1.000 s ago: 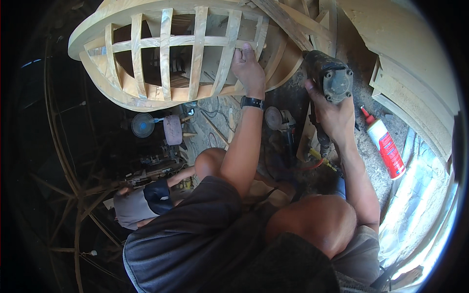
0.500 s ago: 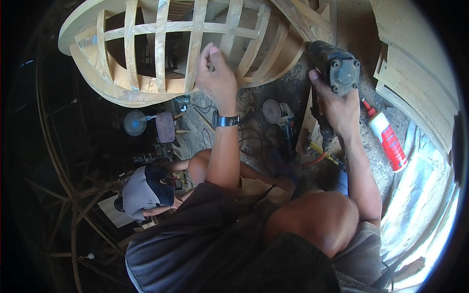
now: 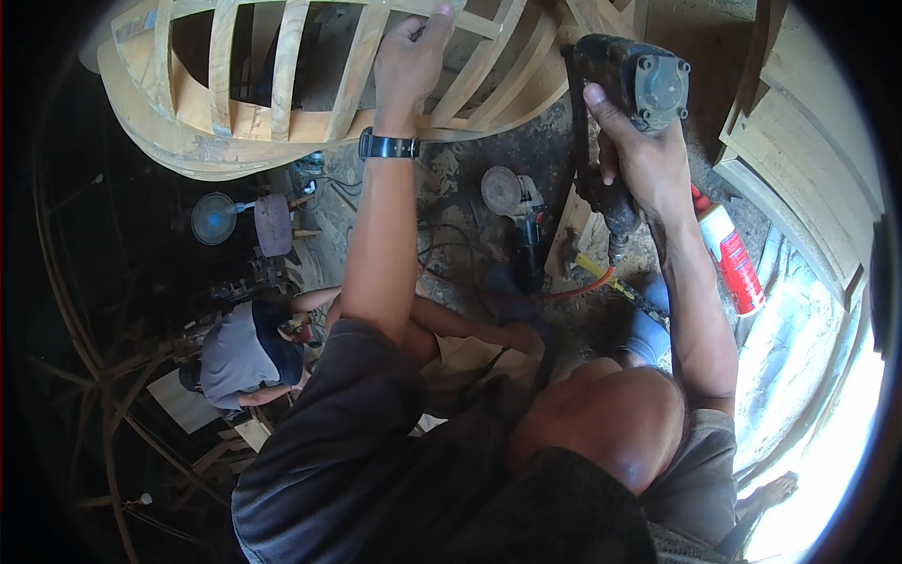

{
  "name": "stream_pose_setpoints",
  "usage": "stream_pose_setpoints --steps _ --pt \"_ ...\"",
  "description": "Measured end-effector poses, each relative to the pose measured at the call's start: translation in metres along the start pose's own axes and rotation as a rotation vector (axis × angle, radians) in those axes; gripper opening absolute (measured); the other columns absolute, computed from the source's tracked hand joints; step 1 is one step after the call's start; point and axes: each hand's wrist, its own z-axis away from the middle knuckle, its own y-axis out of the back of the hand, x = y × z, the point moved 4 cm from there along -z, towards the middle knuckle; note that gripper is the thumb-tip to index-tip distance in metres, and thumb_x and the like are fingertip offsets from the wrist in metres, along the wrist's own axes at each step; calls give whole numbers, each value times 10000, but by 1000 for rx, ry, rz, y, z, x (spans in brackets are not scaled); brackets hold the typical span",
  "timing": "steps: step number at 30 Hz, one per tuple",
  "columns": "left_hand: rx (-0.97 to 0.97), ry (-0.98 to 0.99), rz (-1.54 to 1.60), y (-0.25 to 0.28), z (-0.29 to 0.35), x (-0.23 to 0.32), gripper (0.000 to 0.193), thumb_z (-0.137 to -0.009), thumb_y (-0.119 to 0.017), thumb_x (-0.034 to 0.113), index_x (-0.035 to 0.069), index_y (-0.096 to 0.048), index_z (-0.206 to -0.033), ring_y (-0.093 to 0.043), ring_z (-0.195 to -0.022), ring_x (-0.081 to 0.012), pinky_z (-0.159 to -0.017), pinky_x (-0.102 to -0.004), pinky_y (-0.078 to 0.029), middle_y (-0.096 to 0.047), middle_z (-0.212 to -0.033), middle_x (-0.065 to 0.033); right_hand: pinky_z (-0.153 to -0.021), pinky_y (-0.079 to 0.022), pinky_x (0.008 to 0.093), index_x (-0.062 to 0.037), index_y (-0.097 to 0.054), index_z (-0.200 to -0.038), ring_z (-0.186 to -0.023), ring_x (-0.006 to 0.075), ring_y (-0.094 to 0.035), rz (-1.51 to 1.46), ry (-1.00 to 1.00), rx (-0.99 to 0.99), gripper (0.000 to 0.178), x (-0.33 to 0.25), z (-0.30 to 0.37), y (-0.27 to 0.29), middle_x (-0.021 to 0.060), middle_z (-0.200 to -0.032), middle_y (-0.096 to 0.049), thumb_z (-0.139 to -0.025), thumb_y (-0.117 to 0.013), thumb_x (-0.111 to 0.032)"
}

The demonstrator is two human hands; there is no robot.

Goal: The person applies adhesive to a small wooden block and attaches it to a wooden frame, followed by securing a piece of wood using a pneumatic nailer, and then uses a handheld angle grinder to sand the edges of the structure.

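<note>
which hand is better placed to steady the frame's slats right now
Likely the left hand: it is up at the wooden slats, while the right hand grips a dark power tool.

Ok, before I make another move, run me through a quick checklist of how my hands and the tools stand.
1. Right hand wrapped around the black power tool: ok.
2. Left hand apart from that tool: ok, a gap shows between them.
3. Left hand's grip on the slatted wooden frame: cannot tell; it is at the slats, but contact is unclear.
4. Orange hose firmly seated: cannot tell.
5. Angle grinder out of both hands: ok, on the floor.
6. Red-and-white bottle fully in view: not ok, your forearm overlaps it.
</note>
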Motion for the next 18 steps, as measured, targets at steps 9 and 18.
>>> stream_pose_setpoints --steps 9,18 --pt "-55 -245 310 -11 -10 13 339 -944 -718 323 -9 -700 -881 -537 -678 -107 -608 -326 -425 -611 -757 10 -462 -381 287 -30 -649 -909 -446 107 -501 154 48 -18 356 -17 -22 -22 24 -558 -536 -970 -730 -371" --pt "-28 -332 407 -12 -1 20 368 -906 -718 257 -60 -677 -1089 -683 -868 -275 -783 -395 -514 -730 -1009 -146 -522 -437 308 -34 -636 -1027 -553 156 -571 103 68 -10 290 -19 -28 -38 57 -688 -596 -974 -725 -305"
